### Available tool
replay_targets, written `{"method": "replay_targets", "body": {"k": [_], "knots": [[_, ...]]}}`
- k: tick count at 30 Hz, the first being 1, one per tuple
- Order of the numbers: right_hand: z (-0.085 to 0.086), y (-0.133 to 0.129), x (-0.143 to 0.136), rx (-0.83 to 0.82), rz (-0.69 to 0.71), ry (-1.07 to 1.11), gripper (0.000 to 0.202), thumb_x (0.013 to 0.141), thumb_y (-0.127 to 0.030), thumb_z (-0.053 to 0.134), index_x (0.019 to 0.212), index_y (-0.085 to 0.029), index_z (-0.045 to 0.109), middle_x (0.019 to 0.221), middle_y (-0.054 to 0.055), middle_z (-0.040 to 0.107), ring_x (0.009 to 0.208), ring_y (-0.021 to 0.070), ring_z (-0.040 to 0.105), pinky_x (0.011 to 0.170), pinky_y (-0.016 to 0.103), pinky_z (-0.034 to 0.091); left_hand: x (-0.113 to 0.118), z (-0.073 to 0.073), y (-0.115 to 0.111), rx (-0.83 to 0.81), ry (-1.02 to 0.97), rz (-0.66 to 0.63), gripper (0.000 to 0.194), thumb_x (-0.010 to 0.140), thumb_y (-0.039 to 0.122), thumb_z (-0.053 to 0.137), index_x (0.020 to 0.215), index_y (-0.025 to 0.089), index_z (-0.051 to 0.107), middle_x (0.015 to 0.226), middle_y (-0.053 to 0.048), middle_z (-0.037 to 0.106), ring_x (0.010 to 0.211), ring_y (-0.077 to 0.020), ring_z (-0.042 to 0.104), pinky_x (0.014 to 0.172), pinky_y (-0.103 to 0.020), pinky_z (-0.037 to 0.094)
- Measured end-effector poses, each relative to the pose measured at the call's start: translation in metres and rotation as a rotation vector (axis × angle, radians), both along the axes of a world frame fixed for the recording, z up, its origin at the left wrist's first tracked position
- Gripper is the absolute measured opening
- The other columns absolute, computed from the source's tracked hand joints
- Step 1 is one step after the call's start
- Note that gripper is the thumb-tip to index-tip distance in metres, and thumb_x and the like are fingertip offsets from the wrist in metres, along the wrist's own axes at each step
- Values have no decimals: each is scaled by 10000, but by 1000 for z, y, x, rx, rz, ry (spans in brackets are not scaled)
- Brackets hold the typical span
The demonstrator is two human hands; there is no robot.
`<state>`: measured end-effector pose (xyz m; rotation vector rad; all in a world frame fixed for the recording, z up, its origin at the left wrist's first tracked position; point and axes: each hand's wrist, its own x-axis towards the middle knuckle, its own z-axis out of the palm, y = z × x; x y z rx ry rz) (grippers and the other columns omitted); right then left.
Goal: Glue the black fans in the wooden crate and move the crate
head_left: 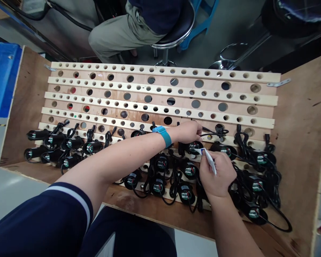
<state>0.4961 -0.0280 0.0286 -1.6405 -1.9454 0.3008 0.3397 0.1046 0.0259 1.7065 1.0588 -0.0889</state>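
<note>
My right hand [218,175] is closed round a small white squeeze tube [210,161] with a blue mark. The tube's thin nozzle points at the open end of a black cylindrical housing [195,145], where a green circuit board shows. Just above that housing, my left hand [189,132] pinches a thin black cable [212,134], its fingertips closed. A looped cable end lies to the right of these fingers. Around both hands lie several like housings with coiled cables, such as one housing [190,170] below and another [224,150] to the right.
The housings sit in a wooden box whose right wall [301,150] rises high. Drilled wooden strips [160,89] run across its back half. More housings [92,146] stand at the left. Beyond the box, a person's leg [120,35] and a round stool [173,39] are close.
</note>
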Motion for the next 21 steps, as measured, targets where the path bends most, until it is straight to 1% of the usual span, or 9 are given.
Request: {"method": "replay_targets", "body": {"k": [6, 9, 12, 14, 16, 17, 19, 21], "knots": [[-1, -1, 2, 4, 22, -34, 62, 887, -205, 594, 911, -153, 615, 876, 73, 674, 834, 157, 628, 761, 276, 493, 1, -1, -1, 32, 13, -17, 188, 865, 280, 648, 974, 127, 657, 939, -50, 690, 825, -155, 584, 673, -250, 398], [-1, -2, 3, 17, 19, -24, 57, 878, -185, 604, 919, -151, 624, 876, 72, 677, 836, 158, 635, 769, 278, 509, 1, 0, -2, 28, 0, -13, 179, 865, 268, 643, 974, 126, 653, 959, -52, 696, 835, -152, 594, 686, -245, 410], [1, -4, 3, 28, -6, 8, 55, 873, -178, 617, 920, -156, 637, 891, 70, 691, 851, 165, 648, 791, 292, 525, 0, -2, -4, 32, 2, 8, 185, 858, 272, 650, 970, 125, 655, 976, -57, 699, 849, -157, 599, 695, -248, 416], [6, -5, 1, 27, -52, 22, 45, 871, -191, 632, 898, -161, 651, 892, 68, 701, 851, 167, 655, 794, 298, 530, 0, -4, -5, 39, 12, 20, 192, 855, 295, 653, 959, 134, 659, 947, -53, 694, 830, -161, 598, 687, -254, 414], [13, -8, -3, 0, -155, 66, 69, 862, -221, 660, 845, -156, 671, 864, 71, 704, 830, 170, 659, 789, 302, 531, 1, -7, -5, 38, 15, 27, 196, 856, 314, 653, 944, 139, 660, 904, -49, 686, 802, -164, 596, 671, -258, 412], [19, -10, -4, -37, -237, 121, 103, 854, -247, 677, 822, -149, 678, 840, 74, 702, 807, 173, 661, 779, 307, 533, 1, -7, -6, 35, 7, 28, 198, 856, 319, 653, 936, 138, 659, 890, -50, 684, 795, -164, 597, 668, -258, 413], [31, -17, -6, -162, -472, 324, 191, 827, -316, 717, 805, -130, 681, 780, 80, 691, 721, 179, 657, 719, 321, 543, 0, -3, -9, 42, -29, 37, 195, 860, 320, 649, 920, 134, 651, 892, -57, 686, 808, -168, 603, 684, -259, 425], [44, -28, -5, -278, -721, 630, 282, 774, -366, 770, 868, -118, 675, 741, 66, 679, 622, 169, 634, 617, 310, 539, -5, 9, -17, 93, -66, 60, 190, 881, 320, 620, 919, 135, 642, 926, -72, 690, 844, -176, 610, 730, -268, 441]]}}
